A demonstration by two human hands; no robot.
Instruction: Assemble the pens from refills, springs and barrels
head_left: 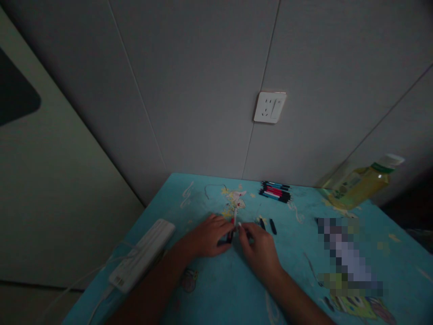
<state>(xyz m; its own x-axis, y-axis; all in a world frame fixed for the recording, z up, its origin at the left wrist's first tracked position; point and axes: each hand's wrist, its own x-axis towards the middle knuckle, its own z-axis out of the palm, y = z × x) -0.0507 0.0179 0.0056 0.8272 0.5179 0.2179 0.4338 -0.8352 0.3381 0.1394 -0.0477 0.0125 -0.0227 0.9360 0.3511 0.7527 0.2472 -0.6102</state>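
My left hand (214, 235) lies low over the tabletop, its fingers curled around a slim pen part (235, 213) with a light shaft and some red near my fingertips. Dark pieces (224, 239) show beneath that hand, between thumb and forefinger; their kind is unclear. Close on the right, my right hand (260, 248) pinches a small white-tipped piece (240, 224), too small to name. Just beyond its knuckles lie two short black pieces (273, 226) resembling pen caps. Farther back, several pens (275, 192) in black, blue and red lie in a pile.
A white power strip (142, 255) with cables lies along the left edge of the blue patterned table (216, 293). At the back right stands a bottle of yellow liquid (361, 185). A blurred-out long object (348, 255) lies right. A wall socket (269, 107) is behind.
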